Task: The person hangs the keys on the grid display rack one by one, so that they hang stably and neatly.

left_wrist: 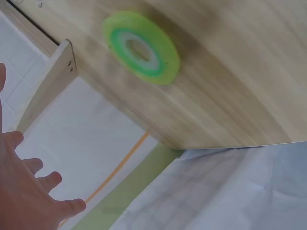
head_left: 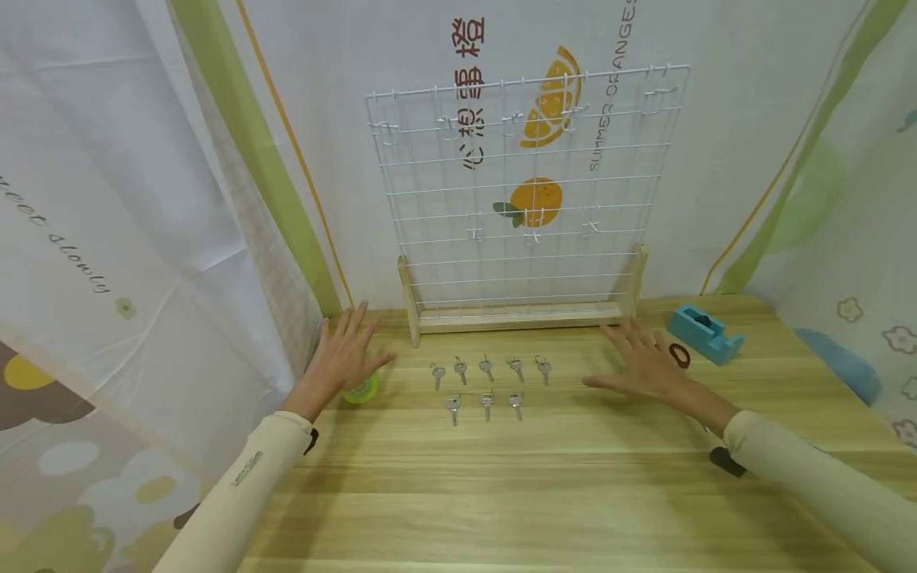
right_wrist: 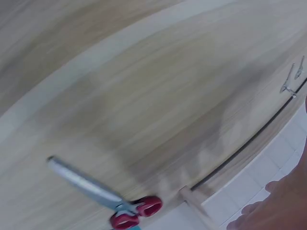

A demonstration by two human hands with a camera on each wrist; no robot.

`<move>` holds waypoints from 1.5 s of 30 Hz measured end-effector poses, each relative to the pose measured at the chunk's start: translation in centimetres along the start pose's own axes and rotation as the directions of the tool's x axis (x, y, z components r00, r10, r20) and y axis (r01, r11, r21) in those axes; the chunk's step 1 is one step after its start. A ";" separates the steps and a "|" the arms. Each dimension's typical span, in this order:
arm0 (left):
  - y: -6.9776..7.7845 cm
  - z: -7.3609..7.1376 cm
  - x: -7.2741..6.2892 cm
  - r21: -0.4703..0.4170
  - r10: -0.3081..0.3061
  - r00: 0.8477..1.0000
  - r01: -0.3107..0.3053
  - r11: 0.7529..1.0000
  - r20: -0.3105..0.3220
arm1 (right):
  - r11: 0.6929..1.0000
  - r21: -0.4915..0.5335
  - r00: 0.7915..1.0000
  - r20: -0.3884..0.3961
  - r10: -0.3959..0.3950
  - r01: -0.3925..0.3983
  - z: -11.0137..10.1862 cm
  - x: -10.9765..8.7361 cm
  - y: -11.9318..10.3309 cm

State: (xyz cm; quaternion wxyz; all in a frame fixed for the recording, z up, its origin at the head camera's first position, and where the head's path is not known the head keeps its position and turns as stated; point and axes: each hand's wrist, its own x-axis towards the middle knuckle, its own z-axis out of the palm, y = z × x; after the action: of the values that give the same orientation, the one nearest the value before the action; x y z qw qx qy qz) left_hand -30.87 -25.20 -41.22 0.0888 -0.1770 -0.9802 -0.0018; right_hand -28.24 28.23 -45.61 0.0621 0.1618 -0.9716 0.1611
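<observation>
My left hand (head_left: 340,362) hovers with spread fingers by the left end of the rack, holding nothing. A yellow-green tape roll (left_wrist: 141,48) lies on the table beside it, partly hidden by the hand in the head view. My right hand (head_left: 641,362), fingers also spread and holding nothing, is over the table at the rack's right end. Scissors with red handles (right_wrist: 148,206) lie near it, mostly covered by the arm in the head view. Between the hands several silver keys (head_left: 487,404) with small rings lie in two rows.
Behind the keys stands a white wire grid rack (head_left: 526,191) with several white hooks, on a wooden base (head_left: 516,318). A blue tape dispenser (head_left: 705,334) sits at the back right. Printed curtains (head_left: 172,263) close in the wooden table (head_left: 501,493) at the back and sides.
</observation>
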 end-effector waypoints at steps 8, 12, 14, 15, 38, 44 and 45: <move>-0.1 -0.7 2.3 -0.079 0.004 1.000 -0.004 0.997 -0.007 | 1.000 -0.015 1.000 0.010 -0.024 0.024 0.8 0.9 -1.9; -0.2 -1.5 3.5 -0.112 0.011 0.999 -0.014 0.994 -0.032 | 0.999 -0.021 0.999 0.015 -0.049 0.049 1.2 1.3 -2.8; -0.2 -1.9 4.1 -0.128 0.009 0.999 -0.014 0.992 -0.042 | 0.998 -0.017 0.998 0.013 -0.058 0.058 1.4 1.5 -3.3; -0.2 -2.1 4.4 -0.134 0.009 0.999 -0.015 0.991 -0.048 | 0.998 -0.014 0.998 0.011 -0.061 0.061 1.5 1.6 -3.5; 0.6 -5.0 9.8 -0.495 -0.050 0.994 -0.002 0.869 -0.092 | 0.983 0.039 0.983 -0.032 -0.180 0.181 3.9 3.8 -8.5; 0.7 -5.5 10.9 -0.603 -0.085 0.987 -0.016 0.797 -0.138 | 0.979 0.032 0.980 -0.024 -0.198 0.199 3.9 4.7 -9.6; 0.7 -5.5 11.1 -0.619 -0.087 0.986 -0.020 0.785 -0.142 | 0.979 0.034 0.979 -0.025 -0.201 0.202 3.9 4.8 -9.7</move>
State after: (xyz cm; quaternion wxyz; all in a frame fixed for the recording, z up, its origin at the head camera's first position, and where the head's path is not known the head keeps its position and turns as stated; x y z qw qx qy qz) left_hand -39.93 -20.89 -33.84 0.1057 -0.1779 -0.9180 -0.3384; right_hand -29.74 16.80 -45.55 0.0857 0.2588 -0.9463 0.1736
